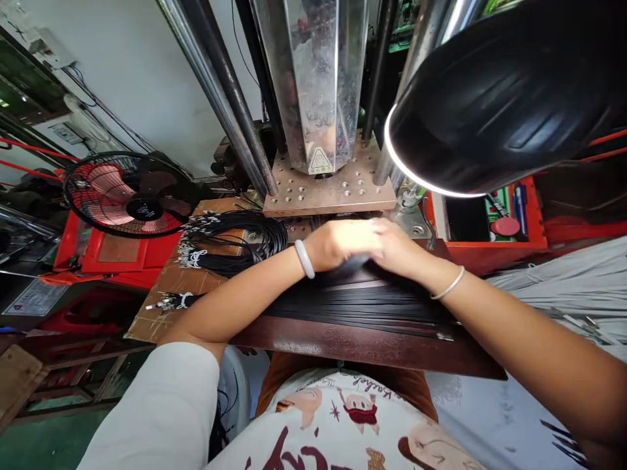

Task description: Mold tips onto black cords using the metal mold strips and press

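Both hands meet just in front of the drilled metal plate [329, 189] of the press: the left hand [337, 243] lies curled, palm down, on the row of black cables [362, 303] spread across the dark bench [362, 349], the right hand [399, 248] touching beside it, its grip hidden. A coiled cable bundle [230, 241] lies left of the plate, a red fan [128, 194] beyond
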Available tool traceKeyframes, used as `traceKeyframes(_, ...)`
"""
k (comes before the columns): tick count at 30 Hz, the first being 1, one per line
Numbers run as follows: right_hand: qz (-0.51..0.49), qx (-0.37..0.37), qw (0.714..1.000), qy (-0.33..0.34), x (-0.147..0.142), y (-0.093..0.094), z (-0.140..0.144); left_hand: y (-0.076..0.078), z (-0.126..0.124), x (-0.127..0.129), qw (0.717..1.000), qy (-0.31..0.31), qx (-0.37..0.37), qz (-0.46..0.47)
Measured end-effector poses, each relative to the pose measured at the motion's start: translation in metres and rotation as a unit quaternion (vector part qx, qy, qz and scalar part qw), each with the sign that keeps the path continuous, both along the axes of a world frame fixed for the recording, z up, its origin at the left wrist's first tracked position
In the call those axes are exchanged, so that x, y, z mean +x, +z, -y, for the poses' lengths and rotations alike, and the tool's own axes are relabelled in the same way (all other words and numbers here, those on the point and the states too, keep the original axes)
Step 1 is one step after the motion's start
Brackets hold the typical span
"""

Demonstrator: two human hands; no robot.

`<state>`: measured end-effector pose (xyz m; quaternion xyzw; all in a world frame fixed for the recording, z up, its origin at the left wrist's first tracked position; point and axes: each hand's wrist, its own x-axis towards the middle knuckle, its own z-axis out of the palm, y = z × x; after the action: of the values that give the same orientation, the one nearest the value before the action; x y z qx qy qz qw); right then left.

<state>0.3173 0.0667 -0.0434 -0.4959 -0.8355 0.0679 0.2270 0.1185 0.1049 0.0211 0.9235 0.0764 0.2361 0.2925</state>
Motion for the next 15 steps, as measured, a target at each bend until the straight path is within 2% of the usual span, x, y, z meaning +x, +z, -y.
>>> traceKeyframes(2,0.023,-0.011,1.000,-0.005,0.003,-0.007,-0.006,-0.001,-0.006,-0.005,0.985,0.135,-0.067,0.078)
traceKeyframes(4,0.034,-0.014,0.999,0.001,0.007,-0.013,0.002,-0.002,-0.011,-0.012,0.959,0.216,-0.128,0.129)
traceKeyframes(7,0.022,-0.021,0.999,0.019,0.007,-0.016,0.030,-0.010,-0.012,-0.014,0.956,0.222,-0.159,0.104)
traceKeyframes(10,-0.033,-0.068,0.997,0.018,0.001,-0.008,0.051,-0.025,-0.007,-0.009,0.967,0.218,-0.129,0.013)
traceKeyframes(13,-0.138,-0.074,0.987,-0.042,-0.008,0.004,0.050,-0.032,-0.003,-0.005,0.970,0.218,-0.106,-0.004)
traceKeyframes(15,-0.219,-0.112,0.967,-0.061,-0.014,0.010,0.042,-0.030,-0.002,-0.003,0.971,0.207,-0.117,0.017)
